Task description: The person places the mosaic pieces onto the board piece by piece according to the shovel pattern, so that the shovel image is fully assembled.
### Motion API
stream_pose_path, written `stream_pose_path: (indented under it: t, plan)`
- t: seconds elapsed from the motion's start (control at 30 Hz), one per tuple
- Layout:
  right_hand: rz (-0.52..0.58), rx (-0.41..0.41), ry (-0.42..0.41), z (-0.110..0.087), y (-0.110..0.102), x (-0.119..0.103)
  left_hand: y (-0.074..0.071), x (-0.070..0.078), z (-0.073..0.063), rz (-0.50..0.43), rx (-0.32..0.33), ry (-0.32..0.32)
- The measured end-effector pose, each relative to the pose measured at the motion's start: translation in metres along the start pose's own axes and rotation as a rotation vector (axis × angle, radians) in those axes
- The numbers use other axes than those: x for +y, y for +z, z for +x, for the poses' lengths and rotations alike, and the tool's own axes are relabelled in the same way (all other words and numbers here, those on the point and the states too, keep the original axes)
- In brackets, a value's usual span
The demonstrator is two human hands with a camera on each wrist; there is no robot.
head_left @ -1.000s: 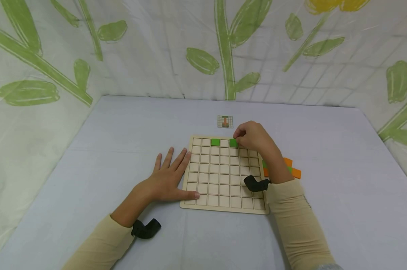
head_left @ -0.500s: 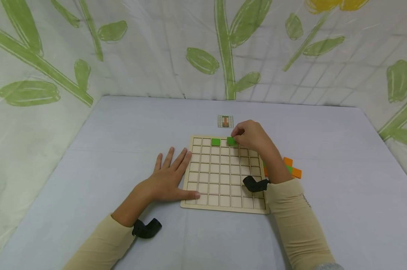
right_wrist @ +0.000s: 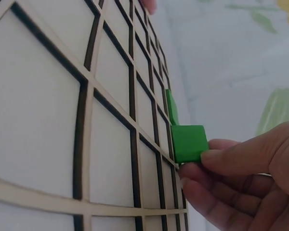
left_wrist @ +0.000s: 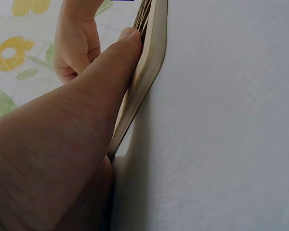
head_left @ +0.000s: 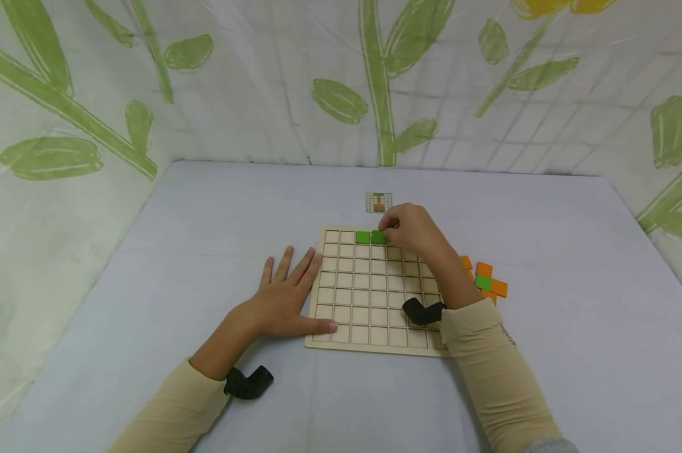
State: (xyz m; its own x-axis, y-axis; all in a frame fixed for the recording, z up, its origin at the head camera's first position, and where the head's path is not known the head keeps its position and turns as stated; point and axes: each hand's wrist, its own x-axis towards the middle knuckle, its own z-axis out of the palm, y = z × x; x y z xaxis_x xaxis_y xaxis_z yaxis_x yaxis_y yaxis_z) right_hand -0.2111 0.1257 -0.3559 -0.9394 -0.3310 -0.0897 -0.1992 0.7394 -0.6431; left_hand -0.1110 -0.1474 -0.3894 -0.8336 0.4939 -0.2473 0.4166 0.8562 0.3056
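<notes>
Jutting from the right hand (head_left: 411, 229), a green tile (right_wrist: 190, 144) is pinched; the board (head_left: 360, 297) is touched by the splayed left hand (head_left: 282, 306).

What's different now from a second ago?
The right hand has moved left along the far row of the board, bringing the pinched green tile from one cell's gap away to right next to the other green tile. It hasn't let go. The left hand, board, other green tile and picture card stayed put.
</notes>
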Motion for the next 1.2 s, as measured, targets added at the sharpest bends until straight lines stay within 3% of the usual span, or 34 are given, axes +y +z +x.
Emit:
stream_pose_path:
  t: [0.4,0.67,0.87,1.07,1.2]
  plan:
    - [-0.076,-0.059,0.032,-0.001,0.002,-0.006,0.002,-0.001,0.0,0.004,0.005,0.002]
    - [-0.14,-0.092,0.005,0.0,0.004,-0.004,0.003,-0.001,0.0,0.003,0.018,0.007]
    - [-0.16,-0.11,-0.047,0.002,0.006,-0.005,0.002,-0.001,-0.001,0.014,0.007,-0.002]
    - [-0.226,-0.204,-0.211,0.002,0.009,-0.01,0.001,0.0,-0.001,0.014,-0.003,-0.01]
    - [-0.246,-0.224,-0.192,-0.002,0.009,-0.014,0.002,-0.001,0.0,0.022,-0.006,-0.013]
